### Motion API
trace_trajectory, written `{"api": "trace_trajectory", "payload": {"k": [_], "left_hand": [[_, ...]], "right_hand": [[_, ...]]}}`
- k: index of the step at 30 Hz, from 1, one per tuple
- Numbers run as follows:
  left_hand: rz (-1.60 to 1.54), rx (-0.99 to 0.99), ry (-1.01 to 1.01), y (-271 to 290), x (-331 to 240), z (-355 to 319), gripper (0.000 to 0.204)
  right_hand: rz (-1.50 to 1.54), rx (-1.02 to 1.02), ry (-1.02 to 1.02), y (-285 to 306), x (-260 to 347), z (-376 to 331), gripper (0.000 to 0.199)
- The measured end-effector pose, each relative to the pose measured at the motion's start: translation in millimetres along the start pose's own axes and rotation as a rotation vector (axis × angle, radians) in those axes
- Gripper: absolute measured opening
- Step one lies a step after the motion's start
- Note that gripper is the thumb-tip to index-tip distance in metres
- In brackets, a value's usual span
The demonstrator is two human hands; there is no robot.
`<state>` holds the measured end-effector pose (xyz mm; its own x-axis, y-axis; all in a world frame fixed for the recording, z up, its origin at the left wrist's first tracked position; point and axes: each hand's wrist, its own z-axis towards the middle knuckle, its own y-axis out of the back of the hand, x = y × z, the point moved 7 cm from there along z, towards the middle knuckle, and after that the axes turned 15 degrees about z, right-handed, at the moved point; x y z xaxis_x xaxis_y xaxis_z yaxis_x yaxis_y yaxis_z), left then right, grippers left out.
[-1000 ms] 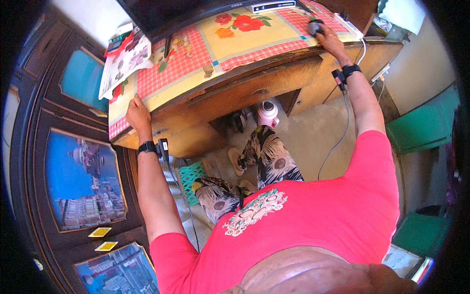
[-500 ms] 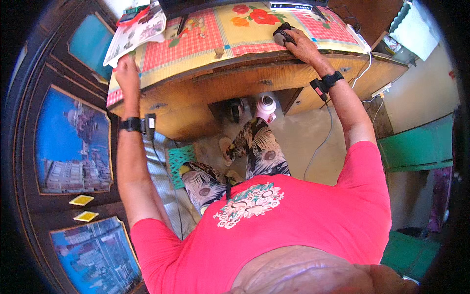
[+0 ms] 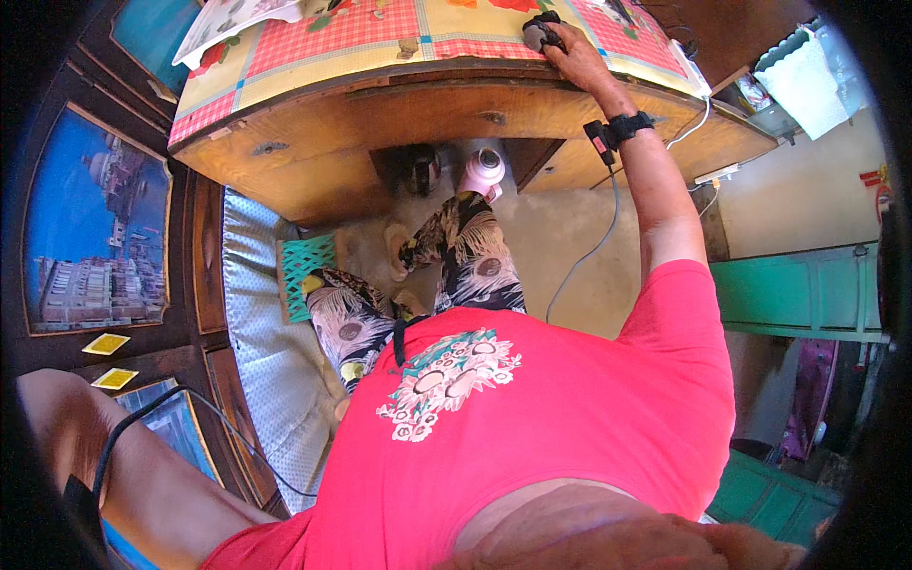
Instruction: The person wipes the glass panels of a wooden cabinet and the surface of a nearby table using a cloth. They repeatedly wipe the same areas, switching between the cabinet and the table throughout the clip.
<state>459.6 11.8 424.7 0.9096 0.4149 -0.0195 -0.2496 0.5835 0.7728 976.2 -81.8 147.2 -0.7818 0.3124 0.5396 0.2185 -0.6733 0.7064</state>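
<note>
While right hand's fingers (image 3: 567, 47) clasp dark object (image 3: 538, 35) — left hand: can't tell — pink flask (image 3: 482, 172) hides contents.

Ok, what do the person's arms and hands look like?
Short pinkish-red sleeves; the right hand is bare, its wrist wearing a black strap with a black box and grey cable. A dark cable loops by the left arm; the left hand is out of view.

The tablecloth (image 3: 332, 38) is red-checked yellow; the handheld object (image 3: 538, 35), black-grey; the shirt (image 3: 594, 404), flowered pinkish-red.
</note>
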Motion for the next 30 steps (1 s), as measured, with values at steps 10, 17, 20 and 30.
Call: {"api": "trace_trajectory", "payload": {"k": [10,17,20,30], "left_hand": [[0.057,0.175,0.013,-33.1,-6.9,-4.5,0.036],[0.01,0.24,0.06,-42.0,5.5,-12.3,0.037],[0.057,0.222,0.032,-43.3,1.6,-17.9,0.037],[0.09,0.201,0.031,-38.8,-5.7,-7.0,0.039]], "right_hand": [[0.123,0.037,-0.008,0.0,5.5,3.1,0.049],[0.042,-0.016,0.035,5.3,15.5,-4.5,0.044],[0.023,-0.007,-0.034,3.9,5.3,-3.5,0.049],[0.088,-0.07,-0.011,0.4,-1.2,-3.2,0.051]]}}
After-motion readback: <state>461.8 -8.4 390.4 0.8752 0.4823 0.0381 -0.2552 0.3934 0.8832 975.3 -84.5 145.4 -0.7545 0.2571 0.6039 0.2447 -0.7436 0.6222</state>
